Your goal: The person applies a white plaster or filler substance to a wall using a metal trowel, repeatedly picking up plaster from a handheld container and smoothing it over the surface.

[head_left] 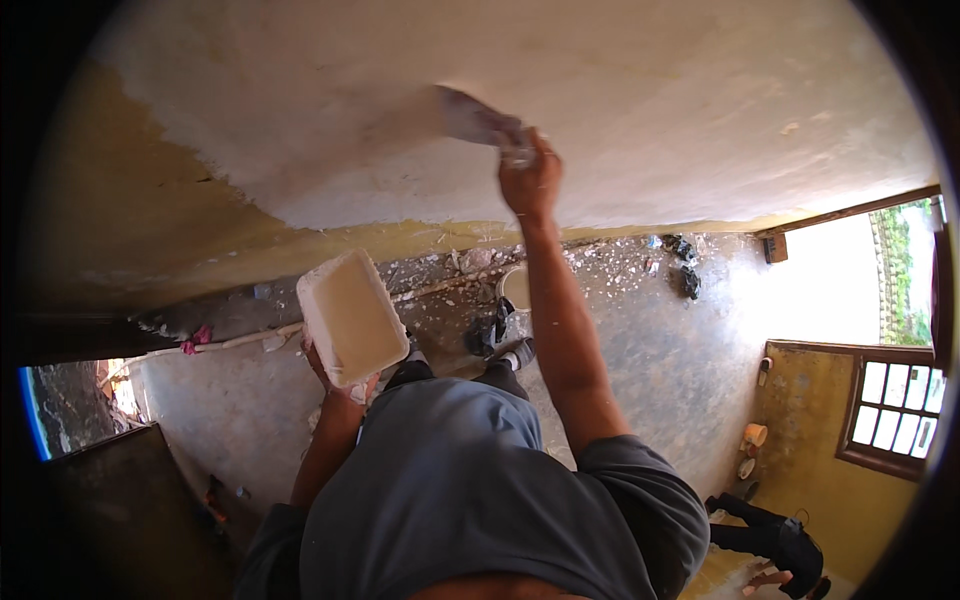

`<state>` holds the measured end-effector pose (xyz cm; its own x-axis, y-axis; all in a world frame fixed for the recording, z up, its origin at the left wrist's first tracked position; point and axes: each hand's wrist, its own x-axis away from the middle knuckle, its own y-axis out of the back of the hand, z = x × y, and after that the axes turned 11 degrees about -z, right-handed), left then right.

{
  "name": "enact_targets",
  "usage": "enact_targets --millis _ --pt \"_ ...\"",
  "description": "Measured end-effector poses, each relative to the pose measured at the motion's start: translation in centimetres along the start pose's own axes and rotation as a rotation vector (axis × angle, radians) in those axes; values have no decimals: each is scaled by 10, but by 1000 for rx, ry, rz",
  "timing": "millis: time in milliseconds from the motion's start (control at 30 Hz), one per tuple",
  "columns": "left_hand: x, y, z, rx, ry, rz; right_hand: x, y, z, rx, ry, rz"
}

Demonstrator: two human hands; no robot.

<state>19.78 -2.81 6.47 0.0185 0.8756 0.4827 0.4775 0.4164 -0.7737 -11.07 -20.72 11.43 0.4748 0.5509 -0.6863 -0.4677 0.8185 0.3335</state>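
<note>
My right hand (530, 175) is stretched up to the wall and closed round the handle of a putty knife (470, 117). Its broad blade lies against or very near the wall (650, 110), slightly smeared by motion. A pale coat covers most of that wall, and bare yellow shows at the left and along the bottom. At my waist, on the left, my left hand (345, 385) supports a white rectangular tray (310, 300) from beneath. Smooth cream-coloured paste lies inside the tray. Most of the left fingers are hidden under it.
White crumbs litter the floor (660, 330) along the wall's foot. A pole (245, 340), a round bucket (515, 287) and black plastic bags (690, 280) lie there. A bright doorway (820, 285) opens at the right. Another person (780, 545) is at lower right near a window (895, 410).
</note>
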Motion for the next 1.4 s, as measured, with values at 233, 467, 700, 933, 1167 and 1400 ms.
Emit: enact_targets --millis 233,467,700,933,1167,1400 --pt "1 -22 7 37 -65 96 -58 136 -108 16 -466 -378" --pt "8 -29 7 9 -22 134 90 70 -122 182 65 226" --pt "-4 -6 -2 -307 -128 32 148 -63 24 -41 -22 491" --pt "7 -26 5 11 -41 125 86 -25 -50 154 -115 261" --pt "7 -38 9 -23 -66 65 14 105 -175 267 -364 -189" --pt "-1 -4 4 -89 -98 -40 175 25 -132 169 -236 304"
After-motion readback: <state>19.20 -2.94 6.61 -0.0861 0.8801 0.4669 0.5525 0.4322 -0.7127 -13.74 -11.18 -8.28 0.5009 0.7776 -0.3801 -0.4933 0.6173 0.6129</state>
